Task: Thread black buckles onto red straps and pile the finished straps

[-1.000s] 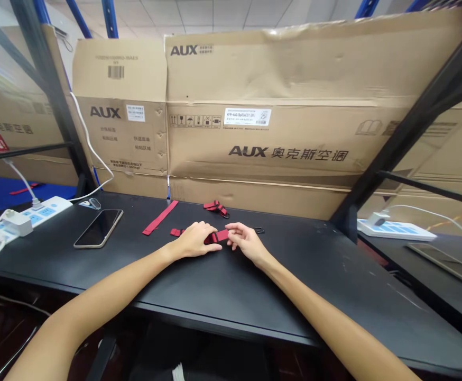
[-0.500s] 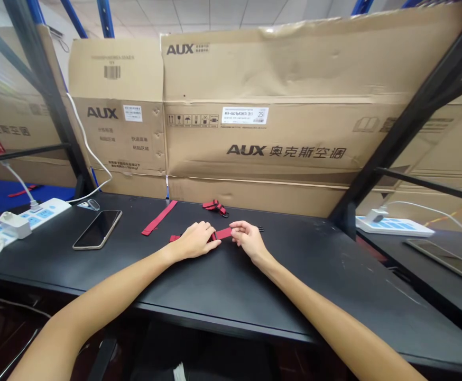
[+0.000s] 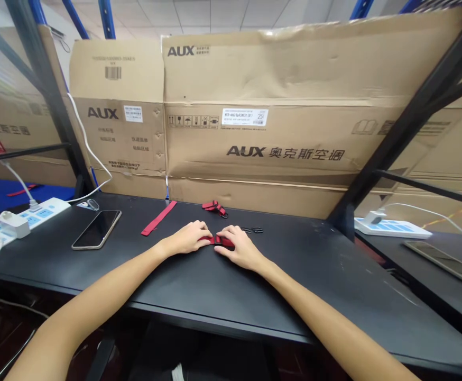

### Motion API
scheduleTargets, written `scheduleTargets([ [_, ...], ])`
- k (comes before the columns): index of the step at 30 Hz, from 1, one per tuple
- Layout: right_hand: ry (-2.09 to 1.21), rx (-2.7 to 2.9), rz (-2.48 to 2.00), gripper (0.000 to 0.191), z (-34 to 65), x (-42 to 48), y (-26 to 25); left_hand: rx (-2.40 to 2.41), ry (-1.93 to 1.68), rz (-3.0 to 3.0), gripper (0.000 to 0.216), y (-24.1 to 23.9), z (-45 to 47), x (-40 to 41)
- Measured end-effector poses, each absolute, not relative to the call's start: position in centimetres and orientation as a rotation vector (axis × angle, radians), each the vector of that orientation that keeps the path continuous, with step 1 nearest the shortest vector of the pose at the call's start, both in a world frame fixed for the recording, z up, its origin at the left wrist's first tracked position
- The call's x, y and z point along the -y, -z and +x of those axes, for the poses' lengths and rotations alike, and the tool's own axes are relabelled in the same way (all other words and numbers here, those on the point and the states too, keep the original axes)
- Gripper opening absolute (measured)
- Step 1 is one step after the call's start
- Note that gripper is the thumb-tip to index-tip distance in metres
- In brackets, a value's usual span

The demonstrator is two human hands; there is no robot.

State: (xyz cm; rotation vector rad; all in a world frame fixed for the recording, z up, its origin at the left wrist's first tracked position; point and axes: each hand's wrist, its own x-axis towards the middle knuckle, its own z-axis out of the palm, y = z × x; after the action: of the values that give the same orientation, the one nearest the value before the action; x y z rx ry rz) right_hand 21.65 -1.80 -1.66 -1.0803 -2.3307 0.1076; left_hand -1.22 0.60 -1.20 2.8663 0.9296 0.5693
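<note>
Open tabletop [image 3: 310, 254] lies right of the right hand [image 3: 237, 247]; cardboard [image 3: 286, 121] blocks the back.

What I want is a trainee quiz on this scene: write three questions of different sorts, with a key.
1. True or false: in this view, the smartphone lies to the left of the flat red strap.
2. Which of these lies nearest the right hand?
A) white charger
B) black buckles
C) white power strip
3. What do the left hand and the right hand hold between them?

Key:
1. True.
2. B.
3. A buckled red strap.
</note>
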Motion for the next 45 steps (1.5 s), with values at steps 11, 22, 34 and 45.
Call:
scheduleTargets([
  [11, -0.197, 2.404, -1.07, 0.022, 22.4, 1.3, 1.8, -1.438, -0.303, 2.739, 0.04, -0.1, -4.3, -1.9],
  [22, -0.23, 2.324, -1.171, 0.02, 21.9, 1.4, 2.5, -1.612, -0.374, 2.613, 0.05, 0.3, -3.8, -1.6],
  [34, -0.199, 2.243, -1.204, 0.02, 22.2, 1.0, 2.8, -0.678, -0.681, 1.804, 0.047, -2.4, -2.9, -0.7],
  [45, -0.409, 2.146, -1.0, 0.02, 21.5, 2.0, 1.2, -0.855, -0.8, 2.122, 0.035, -1.4, -1.3, -0.3],
])
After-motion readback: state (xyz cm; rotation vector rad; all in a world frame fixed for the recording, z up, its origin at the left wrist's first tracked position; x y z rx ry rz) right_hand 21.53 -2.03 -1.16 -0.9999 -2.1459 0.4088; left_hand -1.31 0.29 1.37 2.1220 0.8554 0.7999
